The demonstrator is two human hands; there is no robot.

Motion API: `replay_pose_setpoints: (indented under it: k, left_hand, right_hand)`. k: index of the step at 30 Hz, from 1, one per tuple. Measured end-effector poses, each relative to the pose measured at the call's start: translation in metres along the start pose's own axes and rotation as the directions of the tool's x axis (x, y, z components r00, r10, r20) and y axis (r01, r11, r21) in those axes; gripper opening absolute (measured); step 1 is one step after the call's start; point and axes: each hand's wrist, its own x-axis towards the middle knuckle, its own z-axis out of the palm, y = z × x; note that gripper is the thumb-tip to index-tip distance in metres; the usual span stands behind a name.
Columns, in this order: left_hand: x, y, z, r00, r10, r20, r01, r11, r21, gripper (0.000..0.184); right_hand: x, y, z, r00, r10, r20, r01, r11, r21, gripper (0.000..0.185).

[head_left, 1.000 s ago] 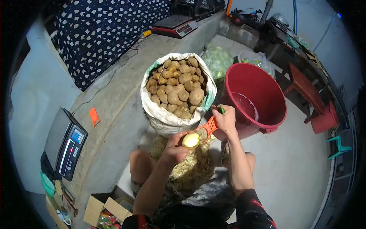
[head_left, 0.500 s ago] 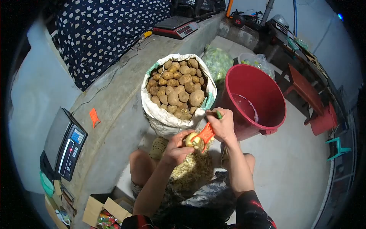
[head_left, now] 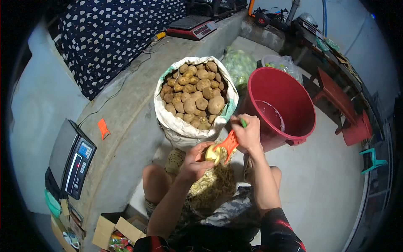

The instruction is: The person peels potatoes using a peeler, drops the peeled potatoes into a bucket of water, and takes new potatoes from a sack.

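Note:
My left hand [head_left: 196,161] holds a partly peeled potato [head_left: 213,154], its pale flesh showing, above a heap of peelings [head_left: 212,185] between my legs. An orange peeler [head_left: 230,143] is gripped in my right hand [head_left: 247,132], its head close against the potato's right side. Something small and green [head_left: 243,122] sticks out at the top of my right fist; what it belongs to is hidden. Just beyond my hands stands a white sack [head_left: 184,132] full of unpeeled potatoes [head_left: 189,106].
A large red tub [head_left: 268,88] stands right of the sack, with bagged greens [head_left: 239,67] behind. On the left ledge are a scale [head_left: 77,164], another orange peeler [head_left: 103,128] and a cable. A cardboard box [head_left: 103,232] sits lower left; a red stool [head_left: 333,94] is at right.
The peeler first moved left onto the potato, then slightly back to the right. My left hand has turned the potato a little and moved slightly right compared with the earliest frame.

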Motion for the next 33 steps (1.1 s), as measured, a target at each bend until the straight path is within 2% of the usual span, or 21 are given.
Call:
replay_pose_setpoints:
  k: [1,3,4,5,7,9,10,11,13,16,18,19,21,23,24,25,26,29,30,31,33]
  left_hand:
    - [-0.001,0.001,0.000,0.999,0.008,0.037,-0.006,0.998,-0.068,0.060]
    - [-0.002,0.006,-0.001,1.000,-0.009,0.023,0.010,0.999,-0.048,0.060]
    - [-0.003,0.009,-0.001,1.000,-0.028,0.004,0.028,0.999,-0.033,0.061]
    - [-0.003,0.009,-0.001,0.999,-0.046,-0.017,0.046,0.999,-0.022,0.061]
    - [0.000,0.004,-0.001,0.998,-0.033,-0.048,0.034,0.999,0.025,0.061]
    - [-0.003,0.002,0.002,0.995,-0.033,-0.090,0.040,0.996,0.080,0.061]
    - [-0.001,0.006,0.007,0.998,-0.026,-0.063,0.030,0.997,0.064,0.061]
    - [-0.001,0.007,0.009,0.999,-0.018,-0.036,0.020,0.999,0.045,0.062]
    - [0.000,0.004,0.005,0.999,-0.027,-0.022,0.027,1.000,0.010,0.063]
    - [-0.003,0.003,0.004,1.000,0.007,0.020,-0.009,0.997,0.080,0.064]
    - [-0.001,0.004,0.000,0.989,-0.077,0.126,0.092,0.989,-0.118,0.067]
    - [-0.001,0.005,0.002,0.989,-0.077,0.130,0.092,0.989,-0.114,0.067]
    - [-0.003,0.007,0.008,0.998,-0.018,0.066,0.027,0.989,-0.144,0.071]
    - [0.000,0.011,0.011,0.997,-0.039,0.060,0.045,0.992,-0.116,0.067]
    - [-0.001,0.012,0.012,0.998,-0.060,0.011,0.060,0.998,0.009,0.066]
    - [-0.002,0.012,0.012,0.996,-0.080,-0.042,0.085,0.987,0.136,0.064]
    - [0.000,0.003,0.006,1.000,0.013,0.009,-0.013,0.997,0.074,0.064]
    - [-0.005,0.004,-0.001,1.000,-0.002,-0.027,0.005,0.991,0.136,0.065]
    - [-0.005,0.007,0.000,0.999,-0.001,0.041,0.004,0.998,-0.061,0.065]
    - [-0.004,0.009,0.001,0.999,0.000,0.046,0.002,0.998,-0.055,0.065]
    - [-0.004,0.008,0.003,1.000,-0.002,-0.005,0.002,0.999,-0.049,0.065]
  right_hand:
    - [0.000,0.008,0.002,0.971,0.240,0.009,-0.240,0.968,0.078,0.027]
    - [0.001,0.028,0.003,0.912,0.408,0.051,-0.411,0.908,0.084,0.028]
    - [-0.002,0.026,0.004,0.867,0.490,0.086,-0.494,0.829,0.260,0.030]
    - [-0.002,0.014,0.003,0.867,0.490,0.085,-0.494,0.830,0.258,0.030]
    - [0.000,-0.004,0.000,0.912,0.383,0.149,-0.411,0.854,0.319,0.029]
    - [-0.002,-0.014,-0.002,0.903,0.385,0.192,-0.425,0.867,0.259,0.026]
    - [-0.001,-0.016,-0.001,0.984,0.159,0.083,-0.169,0.976,0.137,0.029]
    - [0.000,-0.019,-0.002,0.996,-0.094,0.008,0.094,0.995,-0.015,0.033]
    - [0.000,-0.020,-0.006,0.998,-0.037,0.055,0.039,0.999,-0.032,0.031]
    - [-0.004,0.003,0.002,0.993,-0.116,0.016,0.117,0.985,-0.129,0.024]
    - [-0.001,0.022,0.009,0.914,0.381,0.138,-0.392,0.918,0.057,0.027]
    - [-0.001,0.023,0.009,0.916,0.379,0.133,-0.389,0.919,0.061,0.027]
    - [-0.003,0.021,0.009,0.873,0.457,0.170,-0.487,0.822,0.295,0.031]
    - [0.000,-0.013,-0.002,0.905,0.379,0.193,-0.420,0.866,0.271,0.030]
    - [0.001,-0.016,-0.006,0.989,0.127,0.071,-0.134,0.986,0.103,0.029]
    - [0.000,-0.018,-0.006,0.988,-0.153,-0.002,0.152,0.984,-0.093,0.028]
    - [0.001,-0.014,-0.004,0.989,-0.150,-0.003,0.149,0.985,-0.090,0.028]
    - [-0.001,0.012,-0.002,1.000,0.002,0.026,0.000,0.997,-0.081,0.024]
    - [0.000,0.014,-0.002,0.967,0.247,0.062,-0.251,0.965,0.074,0.023]
    - [0.001,0.016,-0.001,0.873,0.469,0.133,-0.488,0.846,0.216,0.023]
    - [-0.002,0.006,-0.004,0.862,0.485,0.145,-0.506,0.842,0.189,0.022]
